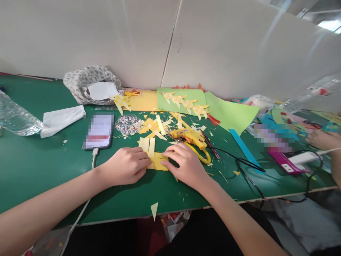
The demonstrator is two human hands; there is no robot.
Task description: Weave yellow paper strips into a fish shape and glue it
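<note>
Yellow paper strips (159, 164), cut with slits, lie flat on the green table in front of me, with paler strips (145, 144) woven into them and standing out at the far side. My left hand (130, 165) is closed, its curled fingers pressing on the left end of the strips. At the right end, my right hand (185, 163) holds the yellow paper between thumb and fingers. Just beyond my right hand lies a yellow glue gun (190, 137), with yellow-handled scissors (205, 156) beside it. Part of the paper is hidden under my fingers.
Yellow paper scraps (157, 126) and a dish of googly eyes (129, 123) lie behind the strips. Woven paper fish (185, 103) rest on green paper. A charging phone (99, 131) is left, a power strip (287, 165) right, near another person's hand (321, 138).
</note>
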